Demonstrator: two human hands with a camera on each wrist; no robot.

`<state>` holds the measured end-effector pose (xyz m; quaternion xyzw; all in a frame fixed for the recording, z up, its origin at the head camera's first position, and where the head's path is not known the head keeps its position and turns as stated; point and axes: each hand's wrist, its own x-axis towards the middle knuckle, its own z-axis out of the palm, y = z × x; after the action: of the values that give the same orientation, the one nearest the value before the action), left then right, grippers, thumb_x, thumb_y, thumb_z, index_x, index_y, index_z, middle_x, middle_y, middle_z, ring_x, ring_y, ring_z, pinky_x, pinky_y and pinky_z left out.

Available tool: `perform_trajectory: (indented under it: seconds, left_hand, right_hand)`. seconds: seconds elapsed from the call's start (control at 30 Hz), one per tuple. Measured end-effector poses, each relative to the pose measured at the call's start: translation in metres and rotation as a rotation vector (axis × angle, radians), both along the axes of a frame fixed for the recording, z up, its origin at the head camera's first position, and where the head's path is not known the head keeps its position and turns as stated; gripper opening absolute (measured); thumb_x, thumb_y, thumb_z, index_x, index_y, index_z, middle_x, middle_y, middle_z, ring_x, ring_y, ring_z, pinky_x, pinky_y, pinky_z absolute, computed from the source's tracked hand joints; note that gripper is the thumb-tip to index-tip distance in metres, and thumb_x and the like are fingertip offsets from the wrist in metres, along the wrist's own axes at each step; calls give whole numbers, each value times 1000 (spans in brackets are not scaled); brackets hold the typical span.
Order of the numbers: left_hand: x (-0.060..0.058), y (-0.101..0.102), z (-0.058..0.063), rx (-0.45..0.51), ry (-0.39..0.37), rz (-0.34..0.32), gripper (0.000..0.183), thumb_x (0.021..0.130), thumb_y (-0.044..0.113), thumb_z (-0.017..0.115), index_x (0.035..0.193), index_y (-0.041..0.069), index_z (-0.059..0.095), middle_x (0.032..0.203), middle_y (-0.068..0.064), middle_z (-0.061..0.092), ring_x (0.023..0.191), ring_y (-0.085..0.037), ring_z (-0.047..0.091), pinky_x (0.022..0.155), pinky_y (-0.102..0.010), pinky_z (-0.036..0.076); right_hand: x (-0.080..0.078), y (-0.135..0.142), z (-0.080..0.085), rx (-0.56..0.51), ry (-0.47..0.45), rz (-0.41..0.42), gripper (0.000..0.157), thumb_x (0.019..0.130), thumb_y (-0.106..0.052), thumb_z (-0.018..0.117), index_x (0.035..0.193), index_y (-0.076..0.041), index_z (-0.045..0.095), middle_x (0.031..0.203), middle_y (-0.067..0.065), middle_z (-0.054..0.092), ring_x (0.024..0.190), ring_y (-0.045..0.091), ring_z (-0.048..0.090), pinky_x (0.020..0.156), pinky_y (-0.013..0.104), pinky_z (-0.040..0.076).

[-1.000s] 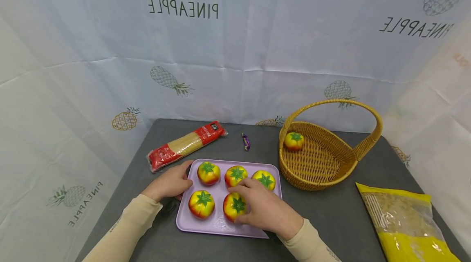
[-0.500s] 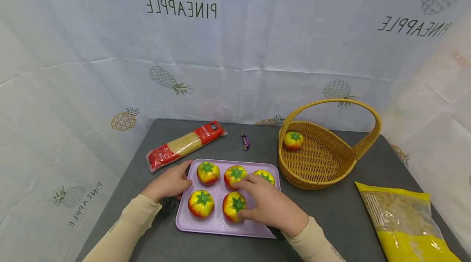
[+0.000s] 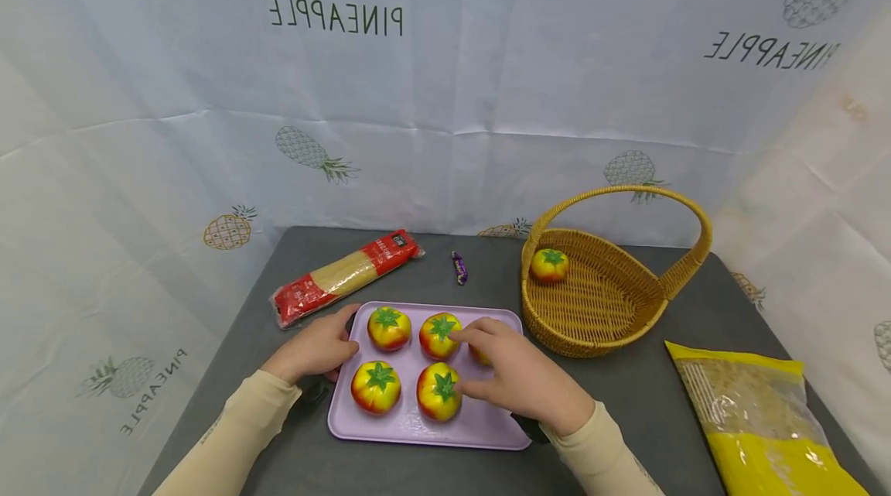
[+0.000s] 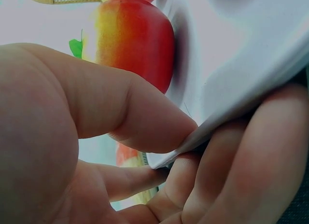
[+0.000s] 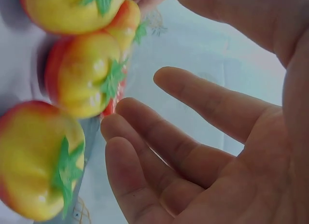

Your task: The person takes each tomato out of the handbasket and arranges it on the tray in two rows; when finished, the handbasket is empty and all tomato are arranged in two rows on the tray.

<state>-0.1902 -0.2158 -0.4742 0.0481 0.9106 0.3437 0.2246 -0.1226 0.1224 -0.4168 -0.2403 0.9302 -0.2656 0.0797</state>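
Observation:
A purple tray (image 3: 480,426) on the table bears several yellow-and-red tomatoes with flat green leaf tops. My left hand (image 3: 313,345) grips its left edge; in the left wrist view the thumb lies over the rim (image 4: 231,105) and the fingers go underneath. Over the tray's right half hovers my right hand (image 3: 518,372), fingers spread and holding nothing. Nearest to it are the front right tomato (image 3: 438,393), the back middle tomato (image 3: 440,336) and the back right tomato (image 3: 480,355), which the hand mostly hides. The right wrist view shows a gap between the fingers and the tomatoes.
Back right stands a wicker basket (image 3: 599,310) with a tall handle and one tomato (image 3: 550,266) inside. A red noodle packet (image 3: 344,277) lies back left, beside a small purple-wrapped candy (image 3: 459,268). Toward the right edge is a yellow bag (image 3: 759,419).
My right hand has shifted a little to the right, away from the front right tomato, and now covers more of the back right one. The left hand keeps its grip on the tray.

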Motion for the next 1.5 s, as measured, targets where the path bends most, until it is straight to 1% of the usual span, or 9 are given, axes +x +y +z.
perform_trajectory:
  seconds: [0.13, 0.23, 0.47, 0.63, 0.77, 0.9, 1.13, 1.27, 1.5]
  left_hand:
    - [-1, 0, -1, 1, 1, 0, 81, 95, 15, 73, 167, 9, 35, 98, -13, 65, 65, -24, 66, 53, -32, 62]
    - [-2, -1, -2, 2, 4, 2, 81, 95, 15, 73, 167, 9, 35, 98, -12, 64, 65, -24, 65, 54, -32, 62]
    - [-2, -3, -2, 3, 8, 0, 81, 96, 14, 73, 167, 8, 35, 97, -12, 64, 66, -24, 65, 54, -33, 62]
    - [-3, -4, 0, 5, 3, 5, 81, 95, 14, 73, 167, 8, 34, 96, -12, 63, 67, -25, 65, 54, -33, 62]
    - [-2, -5, 0, 3, 3, 7, 81, 96, 14, 73, 167, 8, 35, 94, -11, 63, 65, -25, 64, 54, -33, 62]
    - [-1, -6, 0, 5, 0, 12, 81, 96, 14, 74, 167, 9, 35, 95, -11, 63, 66, -25, 64, 54, -33, 62]
    - [1, -3, 1, 4, 5, 20, 81, 95, 14, 74, 166, 10, 36, 94, -11, 63, 66, -26, 64, 54, -33, 61]
    - [2, -1, 1, 10, 5, 28, 80, 95, 13, 74, 166, 10, 37, 92, -11, 63, 65, -26, 64, 53, -33, 61]
    - [4, 0, 0, 21, 22, 13, 79, 95, 12, 73, 165, 8, 38, 90, -10, 63, 62, -25, 64, 52, -33, 61]
  right_hand:
    - [-10, 18, 6, -47, -8, -44, 60, 89, -37, 89, 144, -21, 69, 137, 1, 68, 116, 19, 66, 101, 45, 62]
    - [-19, 36, 14, -51, 27, -74, 59, 90, -36, 88, 143, -21, 69, 136, 0, 69, 116, 19, 67, 102, 47, 62]
    - [-49, 96, 28, -11, 61, -175, 61, 93, -36, 85, 148, -17, 66, 141, 6, 70, 128, 33, 67, 108, 57, 57]
    - [-76, 136, 33, -4, 33, -241, 67, 95, -44, 82, 151, -13, 62, 144, 13, 68, 131, 37, 64, 109, 61, 55]
    - [-96, 155, 33, -12, -30, -276, 73, 96, -50, 79, 155, -13, 58, 153, 16, 63, 139, 39, 60, 113, 63, 51]
    - [-114, 166, 27, -28, -89, -281, 75, 97, -45, 80, 158, -11, 54, 158, 17, 58, 145, 42, 55, 117, 65, 47]
    - [-138, 176, 11, -39, -164, -297, 72, 98, -32, 80, 160, -12, 50, 162, 18, 54, 148, 46, 50, 118, 67, 46]
    - [-146, 177, 3, -67, -188, -278, 70, 98, -28, 79, 159, -9, 51, 161, 19, 54, 147, 48, 50, 117, 67, 47]
    - [-154, 177, -7, -57, -226, -266, 70, 98, -30, 79, 159, -6, 51, 159, 23, 54, 142, 46, 55, 113, 63, 52]
